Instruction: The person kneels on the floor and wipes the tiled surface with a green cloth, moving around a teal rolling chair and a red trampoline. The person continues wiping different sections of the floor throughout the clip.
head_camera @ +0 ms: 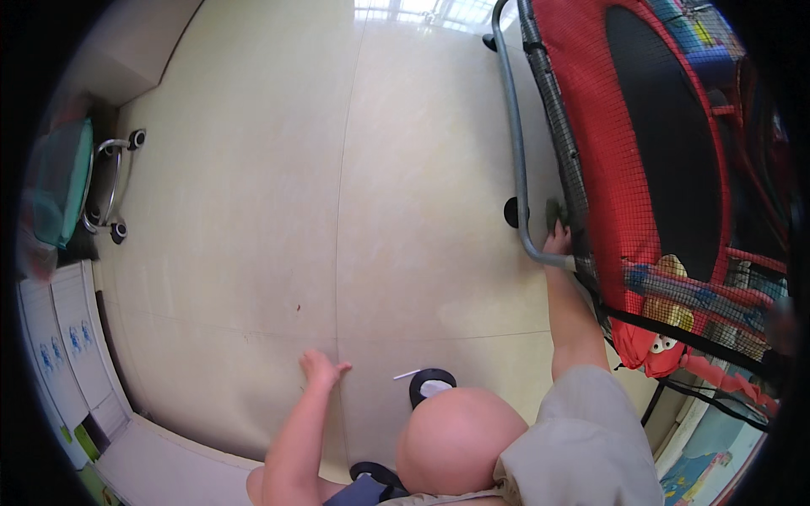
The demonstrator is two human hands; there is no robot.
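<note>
My left hand [323,370] is low over or on the pale tiled floor [417,221], fingers apart and holding nothing. A small reddish-brown speck [299,308] lies beyond it, and a thin white stick [406,374] lies to its right beside my dark shoe [433,379]. Past the bent grey metal leg tube [519,145] of a netted trampoline, my right hand [558,241] reaches low at the edge of its net. Its fingers are on a small dark green object [555,214], seemingly gripping it; the kind is unclear, and the net partly hides the hand.
The trampoline's red padding [607,145] and black mat [664,139] fill the right side. A red plush toy [658,354] hangs by its net. At left stand a wheeled chair with a teal seat [73,183] and white drawers [69,329]. Floor stretches between them.
</note>
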